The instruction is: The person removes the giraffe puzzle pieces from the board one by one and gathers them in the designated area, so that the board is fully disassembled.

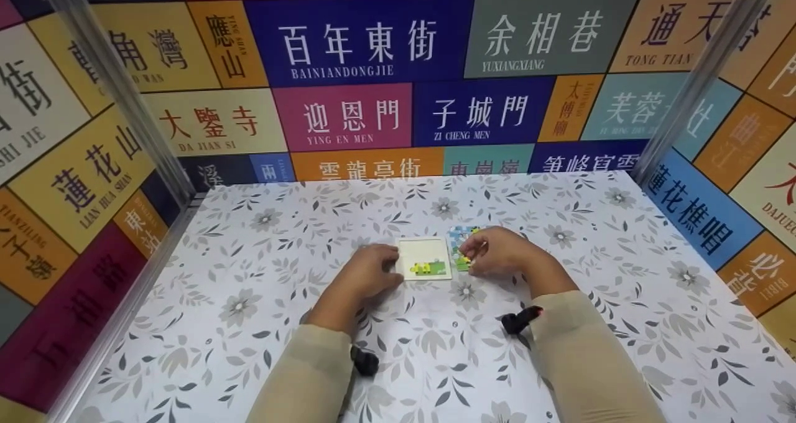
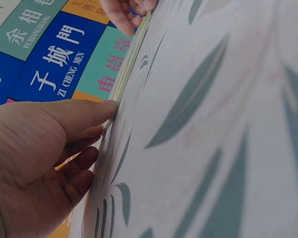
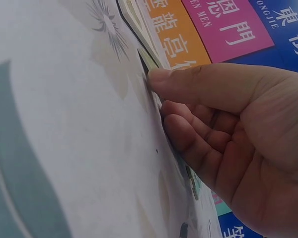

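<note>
A square white puzzle tray point(image 1: 423, 249) lies flat on the table, with yellow and green pieces point(image 1: 428, 267) along its lower right. My left hand point(image 1: 368, 270) holds the tray at its left side, the thumb at the near corner and the fingers farther up. In the left wrist view the thumb point(image 2: 89, 113) meets the tray's thin edge. Right of the tray lie blue, green and yellow puzzle pieces point(image 1: 457, 236), partly covered by my right hand point(image 1: 500, 252). Its thumb and forefinger pinch a small puzzle piece, mostly hidden by the fingers.
The table point(image 1: 249, 348) wears a white cloth with grey leaves and flowers. Walls of coloured panels with Chinese lettering point(image 1: 348, 115) stand behind and at both sides. Clear upright edges point(image 1: 118, 81) rise at the left and right corners.
</note>
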`<state>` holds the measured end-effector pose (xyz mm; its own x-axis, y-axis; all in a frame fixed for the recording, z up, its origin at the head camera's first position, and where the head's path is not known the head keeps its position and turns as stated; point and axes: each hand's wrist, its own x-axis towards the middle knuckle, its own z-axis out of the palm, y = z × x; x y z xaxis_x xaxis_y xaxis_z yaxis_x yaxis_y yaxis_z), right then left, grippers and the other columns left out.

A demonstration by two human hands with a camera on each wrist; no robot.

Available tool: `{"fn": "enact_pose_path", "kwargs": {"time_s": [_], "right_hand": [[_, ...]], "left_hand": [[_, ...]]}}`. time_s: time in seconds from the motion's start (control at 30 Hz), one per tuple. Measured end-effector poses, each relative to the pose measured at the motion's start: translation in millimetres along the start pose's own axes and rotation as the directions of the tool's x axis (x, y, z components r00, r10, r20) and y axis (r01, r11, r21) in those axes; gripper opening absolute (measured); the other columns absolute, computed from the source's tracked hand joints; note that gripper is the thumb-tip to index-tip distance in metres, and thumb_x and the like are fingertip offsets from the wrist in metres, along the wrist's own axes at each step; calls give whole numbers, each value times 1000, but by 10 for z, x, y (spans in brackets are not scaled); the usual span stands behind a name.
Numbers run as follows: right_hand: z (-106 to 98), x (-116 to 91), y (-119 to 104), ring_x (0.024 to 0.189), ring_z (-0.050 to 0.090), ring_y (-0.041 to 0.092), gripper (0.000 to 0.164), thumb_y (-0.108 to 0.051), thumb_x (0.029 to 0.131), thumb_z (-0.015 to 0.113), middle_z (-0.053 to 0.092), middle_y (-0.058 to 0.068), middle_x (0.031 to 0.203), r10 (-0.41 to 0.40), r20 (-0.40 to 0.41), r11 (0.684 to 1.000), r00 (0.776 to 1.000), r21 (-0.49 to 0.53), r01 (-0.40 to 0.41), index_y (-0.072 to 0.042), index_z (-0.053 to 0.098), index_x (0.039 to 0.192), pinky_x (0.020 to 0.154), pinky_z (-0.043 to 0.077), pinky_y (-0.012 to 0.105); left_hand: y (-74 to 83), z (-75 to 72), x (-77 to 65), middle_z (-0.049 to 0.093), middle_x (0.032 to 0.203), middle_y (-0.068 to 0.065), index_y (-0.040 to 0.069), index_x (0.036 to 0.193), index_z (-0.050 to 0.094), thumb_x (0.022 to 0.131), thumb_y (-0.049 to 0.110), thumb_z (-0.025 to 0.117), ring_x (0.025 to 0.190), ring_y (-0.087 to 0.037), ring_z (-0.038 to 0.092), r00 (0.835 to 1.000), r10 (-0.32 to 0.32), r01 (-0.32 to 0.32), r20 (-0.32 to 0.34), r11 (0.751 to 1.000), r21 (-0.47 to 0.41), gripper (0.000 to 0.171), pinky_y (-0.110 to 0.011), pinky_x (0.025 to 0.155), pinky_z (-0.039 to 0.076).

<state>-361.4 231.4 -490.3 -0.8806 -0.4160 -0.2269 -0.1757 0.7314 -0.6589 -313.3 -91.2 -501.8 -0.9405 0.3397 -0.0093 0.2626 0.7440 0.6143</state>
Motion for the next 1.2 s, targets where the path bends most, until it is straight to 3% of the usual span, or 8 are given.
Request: {"fn": "enact_pose_path", "kwargs": {"time_s": [0.37, 0.6, 0.8, 1.03, 1.2], "right_hand": [[-10, -6, -36, 105, 68, 21, 43, -15, 82, 90, 75, 3, 115, 5, -3, 1000, 1000, 20, -5, -17, 77, 123, 92, 58, 36], [20, -18, -236, 113, 72, 23, 45, -20, 89, 86, 75, 5, 121, -24, 24, 1000, 999, 17, 23, -18, 75, 132, 91, 62, 38], [98, 12, -463, 118, 73, 26, 46, -25, 93, 83, 75, 6, 124, -100, 97, 994, 990, -28, 103, -17, 72, 137, 96, 62, 43], [185, 54, -690, 120, 71, 27, 48, -25, 92, 83, 74, 4, 130, -97, 80, 994, 992, -43, 100, -19, 72, 139, 94, 62, 43], [267, 123, -819, 120, 71, 25, 49, -25, 92, 82, 74, 2, 131, -114, 82, 992, 990, -47, 118, -19, 71, 140, 93, 63, 41]], "left_hand": [[11, 15, 8, 63, 154, -10, 8, 142, 70, 93, 20, 82, 149, -33, 53, 998, -57, 57, 10, 998, -9, 52, -48, 131, 36], [12, 15, 35, 62, 155, -7, 11, 142, 70, 94, 21, 81, 150, -31, 52, 996, -89, 89, 26, 996, -3, 50, -47, 132, 35], [3, 15, 45, 64, 153, -8, 10, 140, 71, 93, 23, 81, 148, -32, 54, 998, -52, 51, 20, 998, 23, 49, -47, 131, 37], [-25, 17, 40, 67, 147, -14, 5, 136, 73, 92, 19, 80, 143, -35, 59, 999, 39, -39, 3, 999, 32, 47, -49, 126, 44], [-32, 16, 42, 68, 146, -14, 4, 136, 73, 93, 19, 80, 141, -35, 60, 998, 60, -60, 2, 998, 36, 46, -49, 124, 46]]}}
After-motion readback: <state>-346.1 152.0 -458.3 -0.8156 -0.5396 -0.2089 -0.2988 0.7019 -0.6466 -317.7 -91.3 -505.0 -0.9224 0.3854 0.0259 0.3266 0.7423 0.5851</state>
